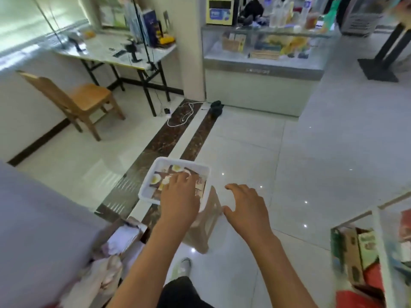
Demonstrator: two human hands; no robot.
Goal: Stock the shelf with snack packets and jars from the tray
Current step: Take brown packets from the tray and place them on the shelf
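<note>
A white plastic tray (155,167) sits on a beige stool (209,221) in front of me. It holds several snack packets (164,177) printed with egg pictures. My left hand (180,194) reaches into the tray, its fingers curled down onto the packets; whether it grips one I cannot tell. My right hand (246,207) hovers to the right of the tray with fingers spread and relaxed, holding nothing. The white shelf (378,236) stands at the lower right edge with packaged goods on it.
An open cardboard box (126,236) lies on the floor at lower left. A wooden chair (75,101) and a folding table (124,54) stand at the back left, a glass display counter (262,63) at the back. White cables (184,114) lie on the tiled floor.
</note>
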